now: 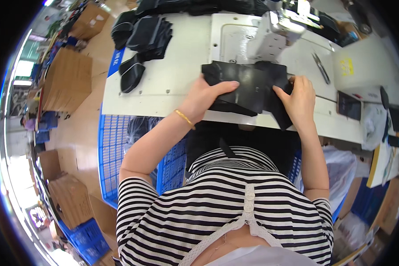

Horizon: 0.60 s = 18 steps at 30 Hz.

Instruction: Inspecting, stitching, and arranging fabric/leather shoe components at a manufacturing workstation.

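A black fabric piece [277, 77] lies at the front of the white sewing table, just before the sewing machine head [275, 37]. Over its middle is a smooth, slightly shiny dark panel [244, 86]; I cannot tell whether it is a separate layer. My left hand [210, 94] grips the piece's left side, thumb flat on top and the other fingers hidden underneath. At the right edge, my right hand [299, 97] pinches the fabric between thumb and curled fingers. Part of the cloth hangs toward the table's front edge.
Stacked black fabric pieces [148, 35] sit at the table's back left. Thread snips [321, 68] and a dark phone [349, 105] lie on the right. Below the table's left side stands a blue basket [113, 150]. Cardboard boxes [68, 80] line the floor to the left.
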Tool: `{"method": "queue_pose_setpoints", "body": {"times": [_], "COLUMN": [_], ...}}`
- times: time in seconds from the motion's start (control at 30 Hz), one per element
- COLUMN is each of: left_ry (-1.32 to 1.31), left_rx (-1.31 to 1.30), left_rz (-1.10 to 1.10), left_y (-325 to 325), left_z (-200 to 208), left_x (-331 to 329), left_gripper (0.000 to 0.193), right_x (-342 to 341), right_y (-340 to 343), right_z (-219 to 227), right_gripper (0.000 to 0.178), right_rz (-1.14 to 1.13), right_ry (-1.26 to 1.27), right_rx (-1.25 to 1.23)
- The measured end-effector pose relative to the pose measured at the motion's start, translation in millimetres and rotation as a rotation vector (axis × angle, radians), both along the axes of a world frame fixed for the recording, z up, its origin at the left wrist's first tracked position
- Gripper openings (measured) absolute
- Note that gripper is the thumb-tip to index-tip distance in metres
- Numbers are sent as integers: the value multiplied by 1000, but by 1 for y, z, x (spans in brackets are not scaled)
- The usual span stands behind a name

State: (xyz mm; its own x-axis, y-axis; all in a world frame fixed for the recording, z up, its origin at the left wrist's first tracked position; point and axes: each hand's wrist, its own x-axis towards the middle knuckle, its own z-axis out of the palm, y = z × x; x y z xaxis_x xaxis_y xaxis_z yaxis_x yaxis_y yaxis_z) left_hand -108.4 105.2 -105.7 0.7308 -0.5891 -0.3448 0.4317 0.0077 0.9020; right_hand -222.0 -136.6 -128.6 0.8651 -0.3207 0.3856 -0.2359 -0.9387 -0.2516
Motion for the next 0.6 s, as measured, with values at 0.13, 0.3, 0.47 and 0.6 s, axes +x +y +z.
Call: {"method": "queue_pose_setpoints", "body": {"times": [0.13,0.3,0.47,0.6], "left_ry": [-132,-370,-480,-1121], "left_rx": [124,216,332,582], "left_rz": [-40,102,203,524], "left_y": [-3,12,19,59], "left_z": [0,-12,-17,-4], "left_x": [0,7,24,61], "left_gripper": [57,83,80,76], "right_x": [13,26,17,-13], "right_y": [-2,-9,-28,-48], "right_z": [-17,-24,13,2], "right_gripper": [34,15,15,21], "right_rz": [-14,132,-6,125], "right_ry": [-92,-503,-657,-190], "right_rx": [137,474,1579,1523]}}
